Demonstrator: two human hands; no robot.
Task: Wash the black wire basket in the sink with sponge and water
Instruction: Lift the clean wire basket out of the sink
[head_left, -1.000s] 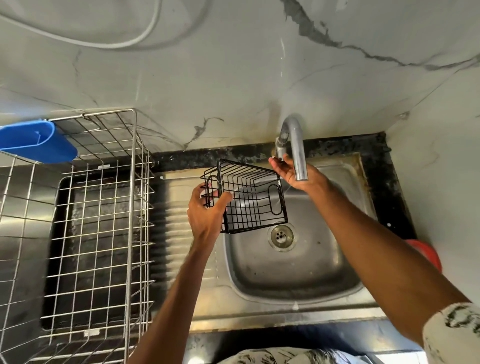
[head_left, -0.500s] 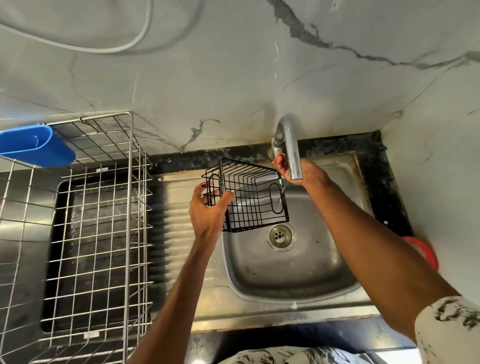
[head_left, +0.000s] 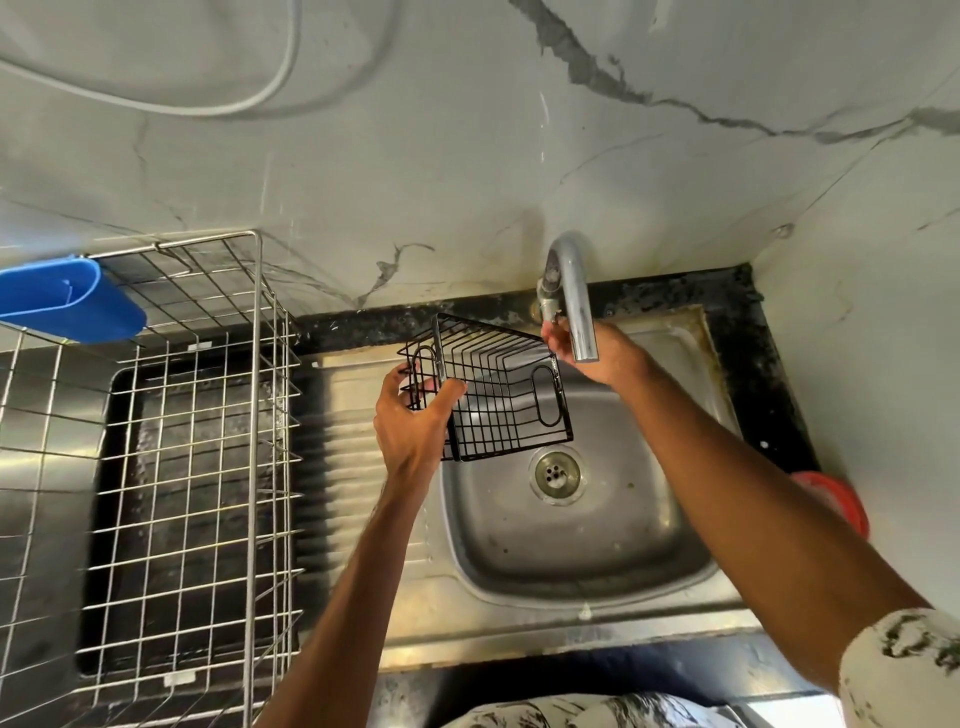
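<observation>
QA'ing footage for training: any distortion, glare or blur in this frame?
Head view: wide-angle distortion bows the drying rack; soft glare on the tap and sink; basket wires sharp, no motion blur; bottom right corner overexposed.

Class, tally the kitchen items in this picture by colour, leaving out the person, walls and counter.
Black: 1, wire basket
Blue: 1, plastic holder
Red: 1, round object
White: 1, cord
Silver: 3, dish rack, tap, sink
Total: 7
</observation>
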